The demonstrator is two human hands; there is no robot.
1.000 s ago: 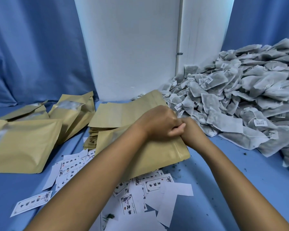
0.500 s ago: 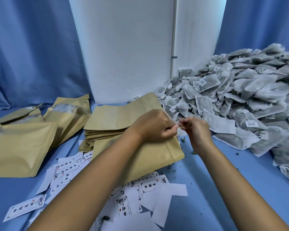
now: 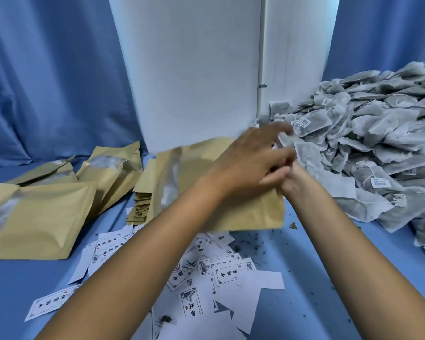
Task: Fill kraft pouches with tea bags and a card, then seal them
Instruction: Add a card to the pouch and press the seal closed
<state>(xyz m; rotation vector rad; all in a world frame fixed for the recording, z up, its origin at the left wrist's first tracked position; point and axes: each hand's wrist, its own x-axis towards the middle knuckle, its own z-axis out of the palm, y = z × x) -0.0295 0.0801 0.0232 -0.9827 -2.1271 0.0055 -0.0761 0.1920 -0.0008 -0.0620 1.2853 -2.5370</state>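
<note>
Filled kraft pouches (image 3: 35,217) lie left on tabletop (image 3: 304,278). Current pouch (image 3: 243,212) under wrists; left hand (image 3: 248,163) spread, blurred; right hand (image 3: 292,185) grip indeterminate. Flat pouches (image 3: 140,204), cards (image 3: 221,271), tea bags (image 3: 378,148) remain plentiful.

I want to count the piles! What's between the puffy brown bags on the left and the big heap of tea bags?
In the head view, between the filled pouches and the tea bags lies a stack of flat pouches.
</note>
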